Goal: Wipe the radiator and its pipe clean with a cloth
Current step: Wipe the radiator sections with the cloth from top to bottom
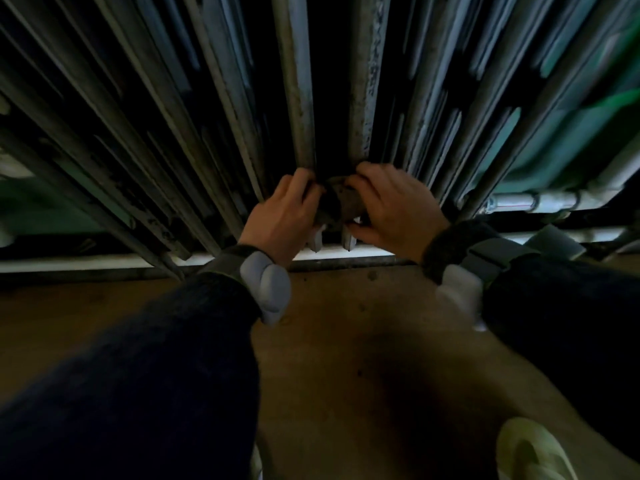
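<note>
Pinching the dark cloth [341, 202] between them, the left hand [284, 211] and right hand [393, 206] hold it, fingers curled, against the radiator [298, 98] just above them.

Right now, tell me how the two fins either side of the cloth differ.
The left fin looks smooth, evenly grey; the right fin is speckled with dark spots. The left hand reaches the left fin's foot, the right hand the right fin's. Both flank the dark gap above the cloth.
</note>
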